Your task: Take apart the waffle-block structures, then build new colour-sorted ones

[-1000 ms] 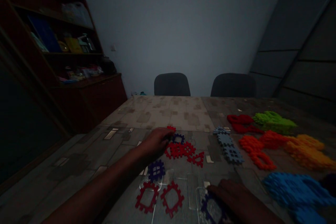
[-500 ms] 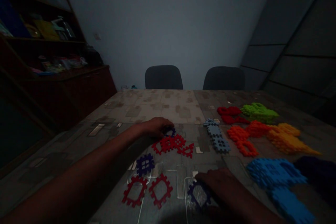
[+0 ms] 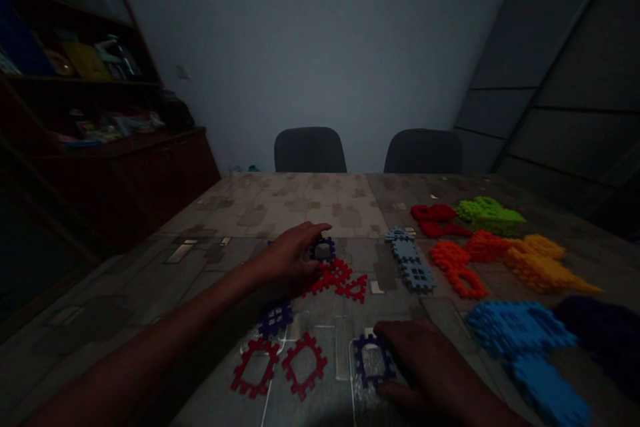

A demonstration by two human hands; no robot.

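Observation:
At the middle of the table my left hand (image 3: 293,260) is open, its index finger and thumb spread at the left side of a dark purple notched frame (image 3: 324,250). Under and beside that hand lie several red notched plastic pieces (image 3: 341,271), partly covered by it. My right hand (image 3: 417,357) is closed at the right edge of another dark purple square frame (image 3: 371,361), fingers above and thumb below. Nearer to me are two red notched frames, a left one (image 3: 255,368) and a right one (image 3: 305,365). A purple window-like piece (image 3: 275,319) lies beneath my left forearm.
On the right stand piles of notched pieces: grey (image 3: 409,260), red (image 3: 435,217), lime green (image 3: 490,213), orange (image 3: 465,260), yellow (image 3: 537,260), blue (image 3: 520,330) and dark purple (image 3: 600,330). Two chairs (image 3: 310,150) are behind the table; a shelf cabinet (image 3: 125,147) is at left.
My left hand has shifted slightly nearer, its fingers spreading off the purple frame and over the red pieces. The purple frame at my right hand has turned, its sides now squarer to me.

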